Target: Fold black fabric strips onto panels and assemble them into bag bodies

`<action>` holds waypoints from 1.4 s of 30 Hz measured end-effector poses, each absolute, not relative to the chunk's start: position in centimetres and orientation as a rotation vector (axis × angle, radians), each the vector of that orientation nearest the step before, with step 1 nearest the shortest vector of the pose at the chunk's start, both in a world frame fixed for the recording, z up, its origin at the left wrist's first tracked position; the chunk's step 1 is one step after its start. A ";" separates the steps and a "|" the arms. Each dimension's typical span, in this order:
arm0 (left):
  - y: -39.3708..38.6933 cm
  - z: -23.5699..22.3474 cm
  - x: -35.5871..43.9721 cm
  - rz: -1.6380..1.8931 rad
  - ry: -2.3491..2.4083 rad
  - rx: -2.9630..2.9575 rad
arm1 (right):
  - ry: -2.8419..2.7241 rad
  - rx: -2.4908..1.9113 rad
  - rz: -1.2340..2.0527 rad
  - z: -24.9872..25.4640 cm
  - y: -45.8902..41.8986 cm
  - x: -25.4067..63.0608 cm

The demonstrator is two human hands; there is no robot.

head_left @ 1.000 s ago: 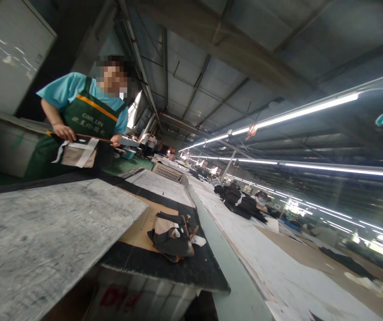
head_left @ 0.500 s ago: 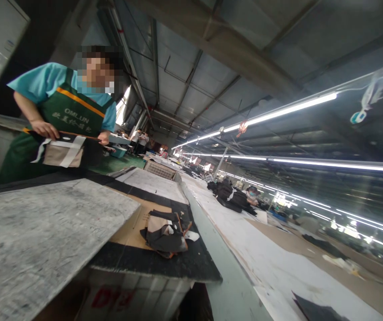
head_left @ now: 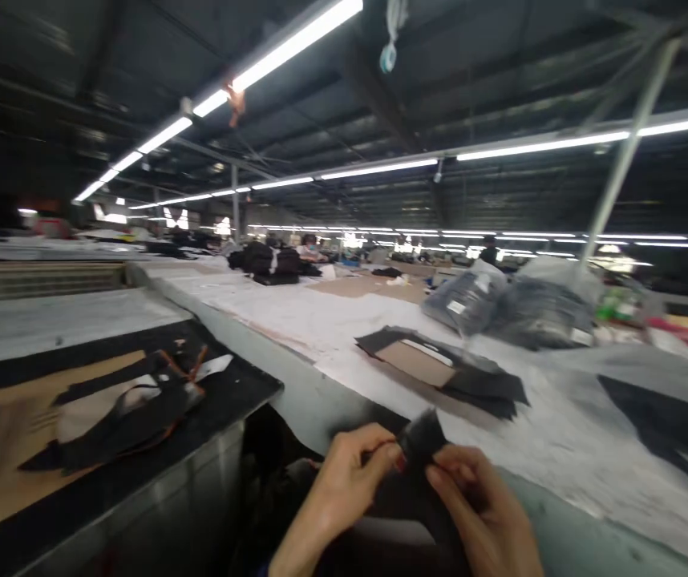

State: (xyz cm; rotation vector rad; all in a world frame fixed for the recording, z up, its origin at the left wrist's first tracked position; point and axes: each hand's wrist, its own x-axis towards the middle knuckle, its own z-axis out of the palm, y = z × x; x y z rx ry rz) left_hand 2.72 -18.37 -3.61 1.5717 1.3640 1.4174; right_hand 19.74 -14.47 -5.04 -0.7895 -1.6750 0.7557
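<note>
At the bottom middle, my left hand [head_left: 347, 485] pinches the upper edge of a black fabric piece [head_left: 422, 441] between thumb and fingers. A small reddish spot shows beside the left fingertips. My right hand [head_left: 479, 505] grips the same piece from the other side, its thumb and fingers closed on the cloth. The piece hangs down between both hands, with a pale patch lower down; its bottom lies outside the view. Just beyond my hands, on the white-covered table [head_left: 344, 328], lies a stack of black pieces [head_left: 482, 381] with a beige panel on top.
To the left, a black-topped surface [head_left: 224, 409] carries cardboard and a pile of black and beige pieces [head_left: 121, 413]. Plastic-wrapped bundles [head_left: 542, 308] sit on the table at right. Black cloth [head_left: 669, 425] lies near the right edge. A black pile [head_left: 272, 260] stands farther back.
My view has swung right and levelled. The co-worker in the green apron has left the picture. Both my hands, with the black fabric piece, have come into view.
</note>
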 end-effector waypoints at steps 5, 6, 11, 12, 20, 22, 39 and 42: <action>-17.9 -3.6 1.9 1.315 1.250 1.584 | -1.535 -0.791 0.781 -5.7 -13.9 20.2; -18.0 -3.6 1.8 1.314 1.242 1.585 | -1.539 -0.778 0.781 -5.8 -14.0 20.2; -18.2 -3.8 2.1 1.301 1.300 1.606 | -1.679 -0.600 0.724 -5.4 -14.9 19.6; -18.2 -3.8 2.1 1.290 1.320 1.606 | -1.700 -0.568 0.697 -5.3 -15.0 19.4; -18.3 -3.8 2.2 1.252 1.377 1.569 | -1.739 -0.506 0.553 -5.8 -15.1 18.6; -18.2 -3.8 2.2 1.257 1.373 1.562 | -1.739 -0.501 0.537 -5.9 -15.1 18.6; -18.8 -3.4 2.2 1.281 1.229 1.611 | -1.755 -0.462 0.301 -6.6 -14.7 17.8; -18.5 -3.6 2.4 1.259 1.266 1.643 | -1.755 -0.460 0.305 -6.7 -14.5 17.8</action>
